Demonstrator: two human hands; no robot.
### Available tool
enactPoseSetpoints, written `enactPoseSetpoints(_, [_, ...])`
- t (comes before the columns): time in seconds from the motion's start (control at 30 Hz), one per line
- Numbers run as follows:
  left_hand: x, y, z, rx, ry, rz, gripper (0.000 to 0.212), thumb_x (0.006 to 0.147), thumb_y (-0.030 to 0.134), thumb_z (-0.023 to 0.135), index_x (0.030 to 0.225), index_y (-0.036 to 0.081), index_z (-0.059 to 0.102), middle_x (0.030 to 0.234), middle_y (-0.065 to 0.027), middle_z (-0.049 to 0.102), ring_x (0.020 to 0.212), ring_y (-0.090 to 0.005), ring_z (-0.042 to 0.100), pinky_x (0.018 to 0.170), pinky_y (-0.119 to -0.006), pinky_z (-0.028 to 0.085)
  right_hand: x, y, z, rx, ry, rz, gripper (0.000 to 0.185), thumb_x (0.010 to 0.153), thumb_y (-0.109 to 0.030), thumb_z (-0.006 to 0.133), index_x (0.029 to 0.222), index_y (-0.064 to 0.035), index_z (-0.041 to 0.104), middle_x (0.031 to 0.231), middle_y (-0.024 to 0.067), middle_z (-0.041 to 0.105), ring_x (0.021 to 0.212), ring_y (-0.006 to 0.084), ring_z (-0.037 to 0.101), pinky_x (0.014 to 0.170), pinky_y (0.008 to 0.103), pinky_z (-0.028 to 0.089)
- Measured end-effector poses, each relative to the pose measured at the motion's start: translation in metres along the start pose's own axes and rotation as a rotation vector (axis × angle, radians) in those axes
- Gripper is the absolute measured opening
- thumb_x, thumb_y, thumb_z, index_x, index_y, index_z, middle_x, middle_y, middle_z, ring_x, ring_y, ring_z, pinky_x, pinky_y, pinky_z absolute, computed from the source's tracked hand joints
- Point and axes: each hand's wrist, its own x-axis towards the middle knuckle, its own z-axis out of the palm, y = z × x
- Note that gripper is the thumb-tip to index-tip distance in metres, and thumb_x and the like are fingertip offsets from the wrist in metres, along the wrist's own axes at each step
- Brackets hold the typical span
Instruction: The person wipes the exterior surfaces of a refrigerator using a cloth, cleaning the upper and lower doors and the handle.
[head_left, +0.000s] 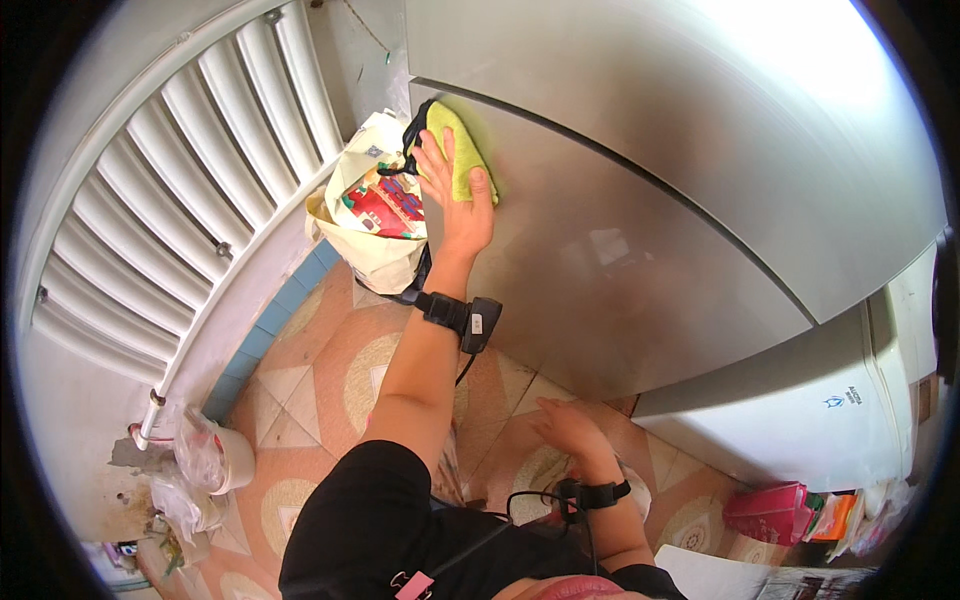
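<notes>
My left hand lies spread over a folded yellow-green cloth, pressing it flat on the lower door of a silver refrigerator, near its left edge just below the dark door gap. Whether the fingers grip the cloth or only press it cannot be told. A black strap or cord hangs beside the cloth. My right hand is held low in front of my body, slightly blurred, with no object visible in it. Both wrists wear black straps; a black device with a cable sits at the left one.
A cream bag with a red packet stands left of the refrigerator, beside a white radiator. A white bucket is at lower left. A white chest freezer and a pink container stand at right on the patterned floor.
</notes>
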Motion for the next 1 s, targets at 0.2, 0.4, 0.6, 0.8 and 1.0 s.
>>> enactPoseSetpoints(0.2, [-0.056,-0.112,0.033,-0.365,0.200,-0.390,0.072,0.101,0.050,0.030,0.154,0.010,0.005,0.159,-0.0203,0.003,0.145,-0.0363,0.008,0.115,-0.049,0.010,-0.001,0.001,-0.001,-0.028,-0.029,-0.035,0.057,0.089,-0.034,0.056,0.137,-0.0037,0.045,0.129,0.0272,0.053,0.112,0.0432,0.056,0.094,0.0476,0.047])
enactPoseSetpoints(0.4, [-0.124,-0.160,0.052,-0.622,0.300,-0.936,0.075,0.100,0.050,0.037,0.152,0.003,0.008,0.153,-0.0175,0.021,0.137,-0.0292,0.031,0.112,-0.040,0.027,-0.006,-0.006,-0.006,-0.022,-0.003,0.010,0.055,0.089,-0.034,0.056,0.135,-0.0042,0.048,0.129,0.0261,0.053,0.112,0.0430,0.056,0.095,0.0470,0.047])
enactPoseSetpoints(0.6, [-0.103,-0.111,0.037,-0.821,0.280,-1.253,0.085,0.096,0.060,0.038,0.152,0.003,0.009,0.151,-0.0150,0.030,0.134,-0.0283,0.037,0.111,-0.039,0.029,0.003,0.014,0.007,-0.004,-0.028,0.011,0.055,0.089,-0.035,0.058,0.134,-0.0051,0.050,0.131,0.0248,0.054,0.118,0.0414,0.053,0.099,0.0442,0.043])
enactPoseSetpoints(0.8, [-0.022,-0.106,0.023,-0.780,0.171,-0.714,0.074,0.100,0.057,0.029,0.149,0.003,0.022,0.147,-0.0116,0.035,0.130,-0.0235,0.039,0.110,-0.034,0.030,-0.002,0.002,0.003,0.015,-0.002,-0.027,0.053,0.090,-0.035,0.057,0.133,-0.0046,0.050,0.129,0.0249,0.055,0.115,0.0417,0.054,0.098,0.0455,0.044])
enactPoseSetpoints(1.0, [0.070,-0.016,-0.019,-0.371,0.078,-0.151,0.067,0.103,0.051,0.026,0.151,0.005,0.019,0.143,-0.0136,0.040,0.126,-0.0217,0.041,0.107,-0.033,0.031,0.002,0.023,0.022,-0.045,-0.030,-0.058,0.054,0.090,-0.036,0.057,0.134,-0.0050,0.049,0.126,0.0248,0.057,0.114,0.0410,0.055,0.096,0.0466,0.045])
